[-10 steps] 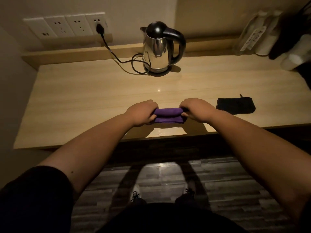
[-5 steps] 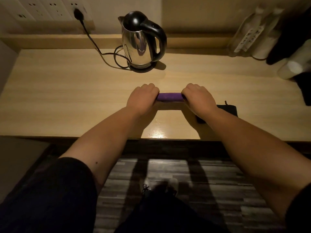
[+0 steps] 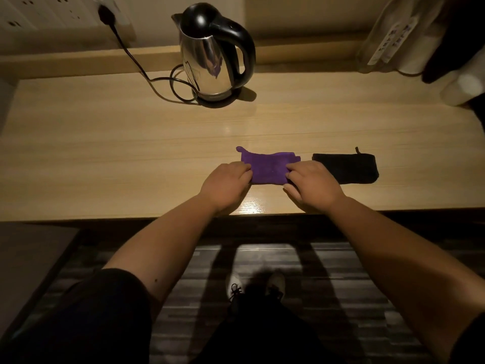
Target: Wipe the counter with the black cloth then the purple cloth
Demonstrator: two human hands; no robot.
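A dim room holds one pale wooden counter point(image 3: 105, 153) against a wall with a row of sockets point(image 3: 47, 11), cut off at the top edge. On the counter stand one steel kettle point(image 3: 210, 56) with its black cord point(image 3: 147, 74) plugged in, and two folded cloths side by side near the front edge: the purple cloth point(image 3: 269, 166) and, just to its right, the black cloth point(image 3: 346, 168). Pale objects at the far right are too dark and cropped to make out. The left hand point(image 3: 225, 186) and right hand point(image 3: 315, 186) press the purple cloth's two ends, fingers curled and close together; their tips are partly hidden.
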